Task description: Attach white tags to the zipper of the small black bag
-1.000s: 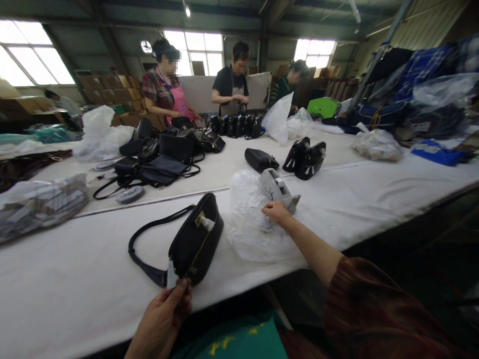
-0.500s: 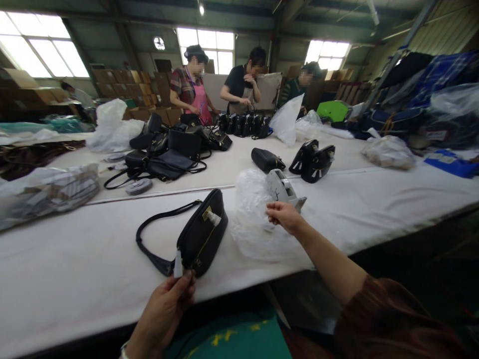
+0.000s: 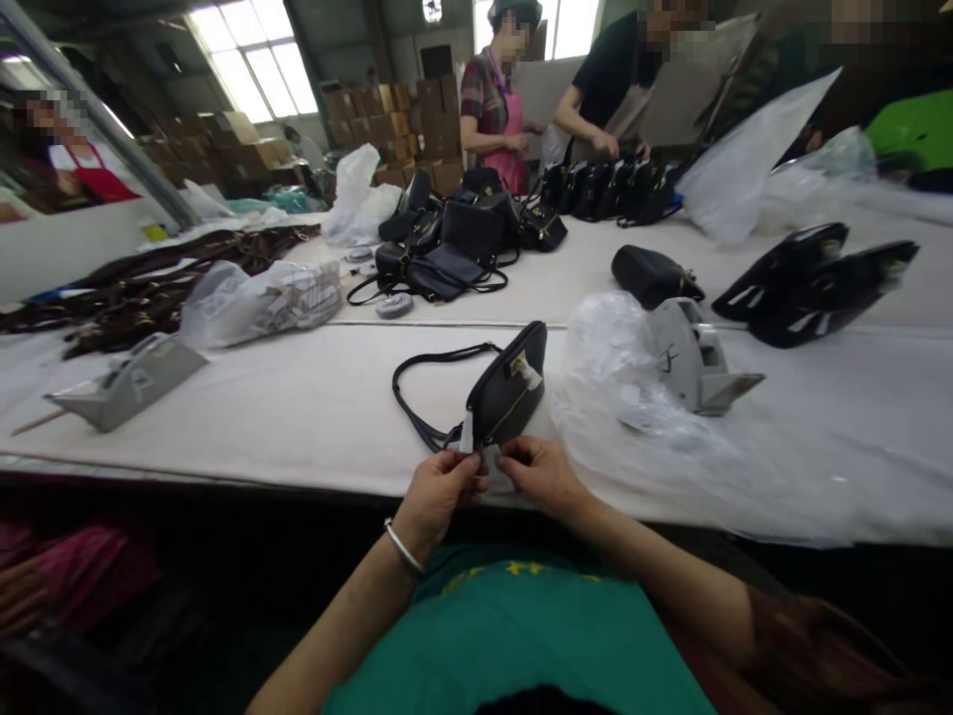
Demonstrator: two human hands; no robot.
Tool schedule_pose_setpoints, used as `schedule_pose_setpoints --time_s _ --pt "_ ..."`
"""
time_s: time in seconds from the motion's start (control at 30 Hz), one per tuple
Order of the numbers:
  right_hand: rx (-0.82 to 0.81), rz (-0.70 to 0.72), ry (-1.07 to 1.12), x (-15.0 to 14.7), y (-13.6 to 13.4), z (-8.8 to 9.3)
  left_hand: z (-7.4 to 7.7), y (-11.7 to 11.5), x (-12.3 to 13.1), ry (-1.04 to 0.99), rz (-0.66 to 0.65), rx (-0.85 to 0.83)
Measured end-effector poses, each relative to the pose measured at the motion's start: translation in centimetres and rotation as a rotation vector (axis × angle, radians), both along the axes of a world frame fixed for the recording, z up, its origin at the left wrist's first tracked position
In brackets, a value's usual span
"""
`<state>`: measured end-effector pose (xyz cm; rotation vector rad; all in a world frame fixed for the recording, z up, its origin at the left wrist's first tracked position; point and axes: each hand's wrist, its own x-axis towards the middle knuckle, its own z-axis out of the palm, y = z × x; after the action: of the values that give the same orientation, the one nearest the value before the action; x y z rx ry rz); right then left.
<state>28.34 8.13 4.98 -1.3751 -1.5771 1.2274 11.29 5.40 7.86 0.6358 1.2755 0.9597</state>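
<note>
A black handbag (image 3: 510, 392) with a gold zip and a wrapped clasp leans on the white table, its strap (image 3: 406, 382) looping out to the left. My left hand (image 3: 439, 492) pinches the bag's lower near end, beside a white wrapped zip pull (image 3: 467, 433). Close by, my right hand (image 3: 547, 475) grips a small pale piece of film (image 3: 492, 465) between thumb and fingers. The fingertips of both hands almost meet below the bag. A grey tape dispenser (image 3: 681, 357) stands to the right, by a crumpled clear plastic bag (image 3: 607, 367).
Several black handbags (image 3: 466, 233) are heaped across the table. More bags (image 3: 804, 288) stand at the right. Another grey dispenser (image 3: 138, 382) and a filled plastic bag (image 3: 260, 303) lie left. Co-workers (image 3: 495, 109) stand on the far side.
My right hand has come from beside the tape dispenser to my left hand, now with a pale piece of film. The camera view has swung left.
</note>
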Motion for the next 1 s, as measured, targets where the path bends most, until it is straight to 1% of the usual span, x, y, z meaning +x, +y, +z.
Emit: schedule_pose_setpoints --time_s 0.17,0.37,0.53,0.63,0.73,0.8,0.9,1.0 --pt "0.041 0.014 -0.006 -1.1 -0.3 -0.2 -0.5 -0.7 -0.2 0.076 -0.005 0.029" --pt "-0.045 0.019 0.126 -1.6 -0.6 0.0 -1.4 -0.8 -0.1 0.169 -0.011 0.099" --pt "-0.072 0.012 0.143 -1.5 -0.6 0.1 -2.1 -0.8 0.4 0.264 0.071 0.107" --pt "-0.048 0.016 0.095 -1.3 -0.6 -0.4 -2.4 -1.0 0.6 0.246 0.077 0.095" --pt "0.02 0.017 -0.009 -1.3 -0.6 -0.7 -2.7 -1.3 0.6 0.197 0.065 0.09" --pt "0.057 0.019 -0.036 -1.4 -0.6 -0.7 -2.9 -1.4 0.5 0.172 0.05 0.091" --pt "0.049 -0.005 -0.006 -1.7 -0.8 -0.6 -3.2 -1.4 0.3 0.179 0.05 0.106" --pt "-0.01 -0.049 0.069 -2.0 -0.9 -0.6 -3.2 -1.2 0.2 0.29 0.048 0.177"
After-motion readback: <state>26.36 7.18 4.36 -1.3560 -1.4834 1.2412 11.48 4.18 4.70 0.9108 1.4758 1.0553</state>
